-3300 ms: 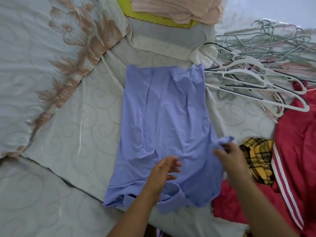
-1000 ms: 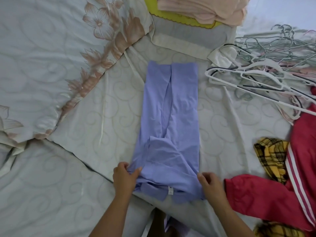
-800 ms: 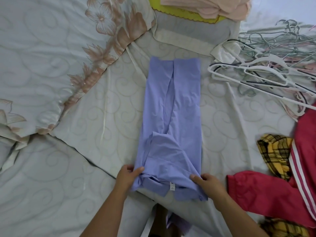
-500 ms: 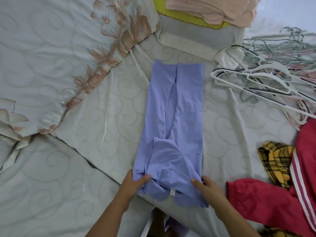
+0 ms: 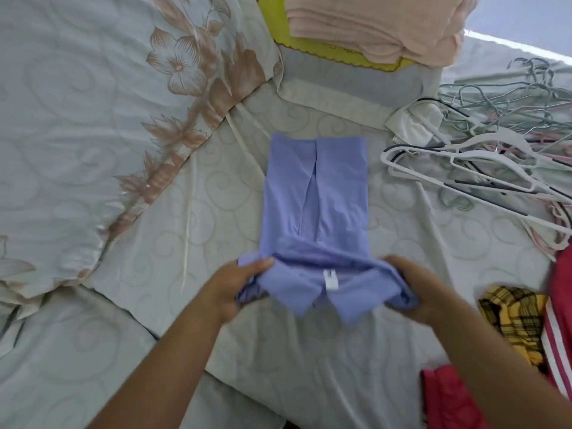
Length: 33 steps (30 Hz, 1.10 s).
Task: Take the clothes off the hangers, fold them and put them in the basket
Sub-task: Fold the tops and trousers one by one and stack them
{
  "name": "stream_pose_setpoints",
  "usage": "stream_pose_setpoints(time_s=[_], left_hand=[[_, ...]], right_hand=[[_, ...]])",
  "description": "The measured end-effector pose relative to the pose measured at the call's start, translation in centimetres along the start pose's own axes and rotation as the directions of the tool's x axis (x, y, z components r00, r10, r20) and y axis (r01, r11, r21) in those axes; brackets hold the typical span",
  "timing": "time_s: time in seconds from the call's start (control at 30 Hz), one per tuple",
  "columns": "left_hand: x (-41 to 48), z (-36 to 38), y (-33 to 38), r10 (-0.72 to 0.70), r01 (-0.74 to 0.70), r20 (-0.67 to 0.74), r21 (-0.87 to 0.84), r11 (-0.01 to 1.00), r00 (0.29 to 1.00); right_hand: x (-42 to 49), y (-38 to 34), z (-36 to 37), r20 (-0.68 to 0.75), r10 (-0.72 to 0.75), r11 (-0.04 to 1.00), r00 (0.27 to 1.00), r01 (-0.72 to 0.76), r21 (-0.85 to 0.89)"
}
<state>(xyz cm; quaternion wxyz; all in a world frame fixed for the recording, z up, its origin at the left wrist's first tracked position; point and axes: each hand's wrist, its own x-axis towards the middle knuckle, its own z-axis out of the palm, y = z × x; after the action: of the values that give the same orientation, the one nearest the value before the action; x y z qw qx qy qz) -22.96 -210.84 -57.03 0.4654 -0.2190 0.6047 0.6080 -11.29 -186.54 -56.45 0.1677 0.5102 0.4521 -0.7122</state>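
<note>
A lavender collared shirt (image 5: pixel 322 196) lies on the bed, folded into a narrow strip running away from me. Its collar end is lifted off the bed, collar and white label facing me. My left hand (image 5: pixel 238 286) grips the left side of that collar end. The right side is gripped by my right hand (image 5: pixel 414 289). A yellow basket (image 5: pixel 278 26) stands at the far edge with folded peach clothes (image 5: pixel 371 23) in it.
Several empty hangers (image 5: pixel 483 156) lie tangled at the right. A red garment with white stripes (image 5: pixel 557 320) and a yellow plaid cloth (image 5: pixel 510 317) sit at the near right. A floral quilt (image 5: pixel 93 119) covers the left of the bed.
The shirt's sides were folded inward into a narrow strip. Both hands then took the collar end and lifted it up and away from me.
</note>
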Motion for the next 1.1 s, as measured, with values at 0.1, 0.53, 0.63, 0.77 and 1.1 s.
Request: stream_pose_setpoints(time_s=[0.1,0.53,0.63,0.77,1.1], left_hand=[[4.0,1.5,8.3,0.052,-0.035,0.085,-0.19,0.981,0.995],[12.0,-0.2,1.1,0.237,-0.053,-0.294,0.519,0.853,0.926],[12.0,0.4,1.1,0.284,-0.078,-0.318,0.531,0.844,0.905],[9.6,0.0,0.2,0.21,-0.089,-0.321,0.353,0.931,0.923],[0.4,-3.5,-11.0,-0.059,0.127,-0.222,0.305,0.944,0.973]], right_hand=[[3.1,-7.5,0.8,0.091,-0.111,0.968,0.99,0.087,0.234],[11.7,0.2,2.4,-0.318,-0.286,0.924,0.904,0.172,-0.341],[11.2,0.2,2.8,-0.287,-0.238,0.96,0.928,0.179,-0.216],[8.9,1.1,2.1,-0.255,-0.132,0.985,0.958,0.099,-0.139],[1.1,13.2,-1.4,-0.218,0.004,0.983,0.976,-0.044,-0.179]])
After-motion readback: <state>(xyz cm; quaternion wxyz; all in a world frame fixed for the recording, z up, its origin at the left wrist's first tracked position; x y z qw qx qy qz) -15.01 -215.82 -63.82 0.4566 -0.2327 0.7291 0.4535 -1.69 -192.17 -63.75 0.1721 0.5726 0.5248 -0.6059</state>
